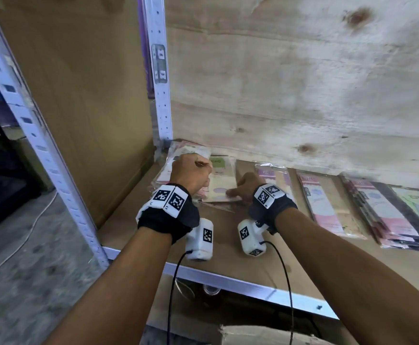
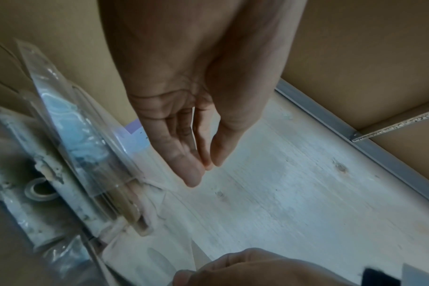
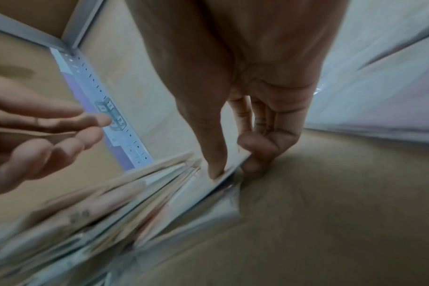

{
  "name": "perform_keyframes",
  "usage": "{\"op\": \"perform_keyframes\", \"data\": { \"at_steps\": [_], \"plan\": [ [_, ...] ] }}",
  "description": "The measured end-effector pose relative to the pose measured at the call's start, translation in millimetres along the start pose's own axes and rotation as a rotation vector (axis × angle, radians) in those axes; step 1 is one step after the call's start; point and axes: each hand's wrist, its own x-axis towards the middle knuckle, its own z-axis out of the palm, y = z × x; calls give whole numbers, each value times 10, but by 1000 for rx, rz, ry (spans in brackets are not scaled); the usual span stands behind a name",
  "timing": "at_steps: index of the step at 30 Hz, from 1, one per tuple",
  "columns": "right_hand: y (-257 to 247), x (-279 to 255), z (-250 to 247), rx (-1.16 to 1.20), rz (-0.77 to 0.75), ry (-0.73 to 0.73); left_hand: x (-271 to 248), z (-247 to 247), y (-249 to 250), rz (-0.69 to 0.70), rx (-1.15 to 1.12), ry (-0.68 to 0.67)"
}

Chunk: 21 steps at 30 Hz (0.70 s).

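Note:
A stack of flat packets in clear plastic (image 1: pixel 222 185) lies in the back left corner of a cardboard-lined shelf (image 1: pixel 228 232). My left hand (image 1: pixel 191 170) hovers over the stack. In the left wrist view its fingers (image 2: pixel 205 173) are straight and hold nothing, with the packets (image 2: pixel 86 154) beside them. My right hand (image 1: pixel 238 191) is at the stack's near right edge. In the right wrist view its thumb lies on top of a packet's edge and its fingers curl under it (image 3: pixel 233 172), pinching it above the fanned stack (image 3: pixel 110 203). The left hand (image 3: pixel 49 139) shows there too, fingers spread.
More rows of pink and beige packets (image 1: pixel 328 205) and a darker pile (image 1: pixel 390 212) lie along the shelf to the right. A perforated metal upright (image 1: pixel 161 83) and a cardboard side wall (image 1: pixel 91 95) close the left. A plywood back (image 1: pixel 303 83) stands behind. The metal front rail (image 1: pixel 228 277) edges the shelf.

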Motion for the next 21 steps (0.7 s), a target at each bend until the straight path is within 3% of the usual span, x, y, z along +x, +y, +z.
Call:
{"op": "perform_keyframes", "data": {
  "at_steps": [4, 6, 10, 16, 21],
  "plan": [
    [34, -89, -94, 145, 41, -76, 12, 33, 25, 17, 3, -6],
    [92, -201, -140, 326, 29, -96, 20, 76, 37, 5, -24, -20],
    [249, -501, -248, 642, 17, -49, 13, 220, 68, -117, -101, -109],
    [511, -898, -550, 646, -119, 54, -60, 464, 187, -273, -251, -222],
    [721, -1184, -804, 366, -339, 222, -253, 632, 379, -316, -575, -346]
  ]
}}
